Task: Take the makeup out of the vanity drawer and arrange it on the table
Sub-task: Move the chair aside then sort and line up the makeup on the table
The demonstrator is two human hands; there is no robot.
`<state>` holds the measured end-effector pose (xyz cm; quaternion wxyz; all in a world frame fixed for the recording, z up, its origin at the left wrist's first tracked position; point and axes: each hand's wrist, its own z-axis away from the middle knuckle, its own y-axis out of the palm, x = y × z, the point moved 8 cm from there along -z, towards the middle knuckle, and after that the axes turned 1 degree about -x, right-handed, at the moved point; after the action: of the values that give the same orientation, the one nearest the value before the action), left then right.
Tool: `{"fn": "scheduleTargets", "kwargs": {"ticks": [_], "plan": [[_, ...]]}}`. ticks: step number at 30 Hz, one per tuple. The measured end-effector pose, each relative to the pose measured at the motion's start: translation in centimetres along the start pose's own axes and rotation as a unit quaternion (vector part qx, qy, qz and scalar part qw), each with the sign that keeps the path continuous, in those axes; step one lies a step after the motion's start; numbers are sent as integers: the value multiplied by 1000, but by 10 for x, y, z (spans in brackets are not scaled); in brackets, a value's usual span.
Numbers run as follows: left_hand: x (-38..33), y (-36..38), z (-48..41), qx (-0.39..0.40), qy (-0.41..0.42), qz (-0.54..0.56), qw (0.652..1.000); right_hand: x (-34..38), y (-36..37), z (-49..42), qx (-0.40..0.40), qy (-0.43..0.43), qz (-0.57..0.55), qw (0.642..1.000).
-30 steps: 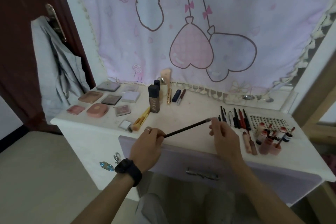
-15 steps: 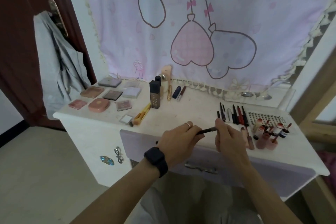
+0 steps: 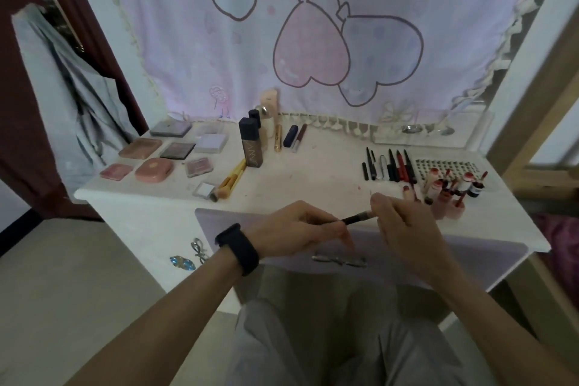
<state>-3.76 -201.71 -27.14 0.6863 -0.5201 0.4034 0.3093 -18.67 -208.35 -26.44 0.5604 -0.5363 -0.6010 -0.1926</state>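
Observation:
A thin dark makeup brush (image 3: 357,218) spans between both hands above the lilac drawer front (image 3: 225,229). My left hand (image 3: 294,229), with a black watch on the wrist, grips the handle; most of the handle is hidden in the fist. My right hand (image 3: 404,222) pinches the metal tip end. On the white vanity top (image 3: 316,172) lie several compacts and palettes (image 3: 155,169) at left, a tall brown foundation bottle (image 3: 250,142) in the middle, a row of dark pencils (image 3: 390,164) and small red bottles (image 3: 451,188) at right.
Yellow brushes (image 3: 232,180) lie near the front edge. A metal drawer handle (image 3: 340,260) sits below my hands. A pink curtain with heart balloons (image 3: 313,50) hangs behind. A grey garment (image 3: 65,97) hangs on a dark door at left. A wooden frame (image 3: 532,122) stands at right.
My left hand slid right along the brush toward my right hand, so much less of the handle shows. Both hands moved nearer the front edge, over the drawer.

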Motion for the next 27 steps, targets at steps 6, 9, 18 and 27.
{"fn": "scheduleTargets", "kwargs": {"ticks": [6, 9, 18, 27], "plan": [[-8, -7, 5, -86, 72, -368, 923, -7, 27, 10, 258, 30, 174, 950], [-24, -1, 13, -118, 179, -559, 801, -6, 34, 19, 311, 68, 151, 936], [-9, 9, 14, -98, 304, -646, 693, 1, 62, 26, 295, 42, 255, 920], [-1, 19, 17, -63, 296, -648, 700, -6, 50, 52, 240, 19, 373, 896]]}}
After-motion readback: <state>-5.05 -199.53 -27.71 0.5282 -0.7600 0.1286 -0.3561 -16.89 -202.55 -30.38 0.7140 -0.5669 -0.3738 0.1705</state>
